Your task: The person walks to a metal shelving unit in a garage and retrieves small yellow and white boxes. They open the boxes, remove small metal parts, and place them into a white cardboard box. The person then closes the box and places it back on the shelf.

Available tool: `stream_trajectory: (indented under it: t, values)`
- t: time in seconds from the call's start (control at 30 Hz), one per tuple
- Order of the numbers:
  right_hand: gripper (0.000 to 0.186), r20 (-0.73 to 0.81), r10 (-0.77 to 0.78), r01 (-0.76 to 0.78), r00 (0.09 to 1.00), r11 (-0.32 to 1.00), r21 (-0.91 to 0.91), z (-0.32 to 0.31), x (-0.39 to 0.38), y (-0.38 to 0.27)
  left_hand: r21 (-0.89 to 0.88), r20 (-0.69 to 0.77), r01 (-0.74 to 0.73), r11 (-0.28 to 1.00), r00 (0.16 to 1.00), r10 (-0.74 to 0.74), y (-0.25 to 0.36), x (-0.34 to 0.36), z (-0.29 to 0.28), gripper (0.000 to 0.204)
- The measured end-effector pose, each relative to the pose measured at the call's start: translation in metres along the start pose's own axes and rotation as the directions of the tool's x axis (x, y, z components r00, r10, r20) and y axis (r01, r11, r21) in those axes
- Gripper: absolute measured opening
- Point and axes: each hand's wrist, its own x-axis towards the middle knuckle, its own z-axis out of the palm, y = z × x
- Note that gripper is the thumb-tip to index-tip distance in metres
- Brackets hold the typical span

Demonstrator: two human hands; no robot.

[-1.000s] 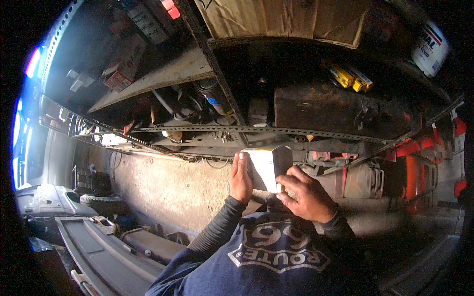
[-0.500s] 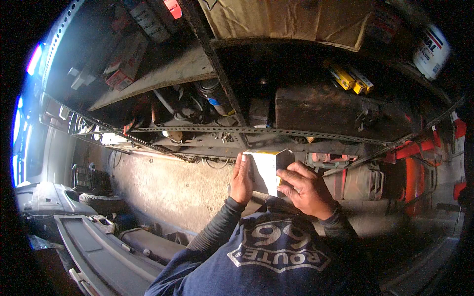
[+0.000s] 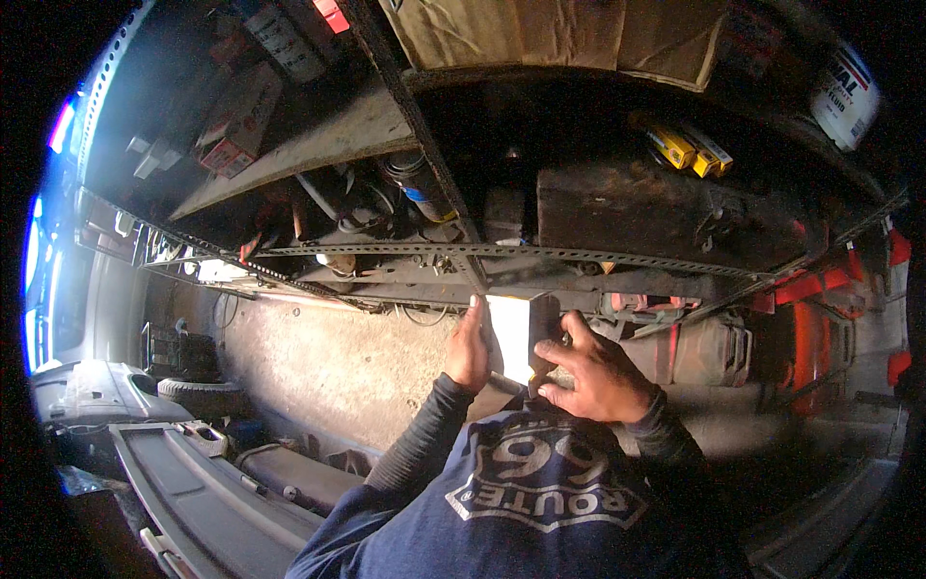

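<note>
In front of my chest I hold a small box [image 3: 511, 333], its long face bright white and its right end dark and shadowed. My left hand [image 3: 467, 347] grips the box's left side, fingers together and pointing upward. My right hand [image 3: 593, 376] is at the right end, with bent fingers and thumb on that end near a small yellow edge. Whether the end flap is open is hard to tell.
A metal shelving rack [image 3: 415, 253] spans above my hands, holding yellow boxes [image 3: 675, 150], cardboard [image 3: 559, 29], a white jug [image 3: 841, 101] and a dark cylinder [image 3: 415, 188]. Lower left are a tire [image 3: 198, 394] and grey panels [image 3: 193, 487]. Red equipment [image 3: 808, 343] stands at the right.
My right fingers have shifted on the box's end, the index finger now bent lower against it. The box is turned slightly, showing a narrower white face.
</note>
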Motion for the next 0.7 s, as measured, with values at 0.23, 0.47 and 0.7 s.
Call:
stream_trajectory:
  t: [0.23,0.47,0.7]
  values:
    - [0.058,0.131,0.056,-0.079,0.99,0.981,0.179,0.014,0.003,0.018,0.113,-0.064,0.017,0.993,0.998,-0.01,-0.02,0.005,0.001,0.076]
    - [0.033,0.097,0.176,-0.189,0.98,0.971,0.149,0.023,0.005,0.012,0.103,-0.155,0.015,0.995,0.988,0.001,-0.021,-0.002,0.002,0.074]
    - [0.021,-0.386,-0.115,0.097,0.915,0.993,-0.067,0.036,0.01,0.02,0.222,-0.12,0.148,0.964,0.985,-0.124,-0.02,0.004,0.003,0.073]
